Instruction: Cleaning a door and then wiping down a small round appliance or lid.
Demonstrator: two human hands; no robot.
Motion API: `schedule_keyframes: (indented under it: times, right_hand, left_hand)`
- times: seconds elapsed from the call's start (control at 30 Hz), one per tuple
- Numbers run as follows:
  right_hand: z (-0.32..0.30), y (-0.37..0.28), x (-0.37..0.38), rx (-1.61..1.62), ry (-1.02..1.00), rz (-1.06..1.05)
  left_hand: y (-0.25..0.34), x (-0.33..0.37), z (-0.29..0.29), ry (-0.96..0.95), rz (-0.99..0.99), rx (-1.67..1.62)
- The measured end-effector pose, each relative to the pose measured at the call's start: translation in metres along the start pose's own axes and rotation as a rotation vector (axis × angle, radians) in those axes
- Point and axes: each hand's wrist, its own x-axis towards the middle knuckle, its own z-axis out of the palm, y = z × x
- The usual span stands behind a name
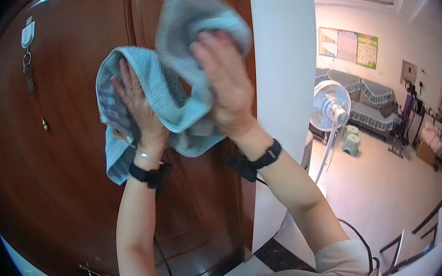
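A light blue-grey towel (166, 98) stretches in loose folds between my two hands, in front of a brown wooden door (64, 169). My left hand (141, 106) is among its left folds, fingers pointing up, with a patterned patch of cloth beside them. Higher and to the right, my right hand (226, 84) presses its fingers into the bunched upper end of the towel; this part is smeared by motion. Cloth hides parts of both hands' grip.
On the door's upper left, a white hook (28, 34) carries a keyring with hanging charms. A metal handle (94, 273) sits low on the left. Right of a white wall edge (284, 78) are a standing fan (331, 106), stools (350, 141) and a covered sofa (366, 102).
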Motion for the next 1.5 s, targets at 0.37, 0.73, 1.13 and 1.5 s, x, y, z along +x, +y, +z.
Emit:
schedule_keyframes:
  times: [0.37, 0.73, 1.13, 1.5]
  right_hand:
    - [0.022, 0.191, 0.126, -0.075, -0.147, 0.111]
    - [0.005, 0.133, -0.015, -0.263, -0.194, -0.087]
    - [-0.094, -0.090, -0.353, -0.267, -0.639, 0.956]
    - [-0.144, -0.309, -0.622, -0.337, -0.408, 1.815]
  left_hand:
    - [-0.018, 0.168, 0.156, 0.026, -0.176, -0.441]
    - [0.053, -0.001, 0.102, -0.370, -0.717, -1.535]
    - [0.202, -0.331, -0.034, -0.802, -0.742, -0.974]
    - [0.311, -0.656, -0.178, -1.667, -0.724, -1.006]
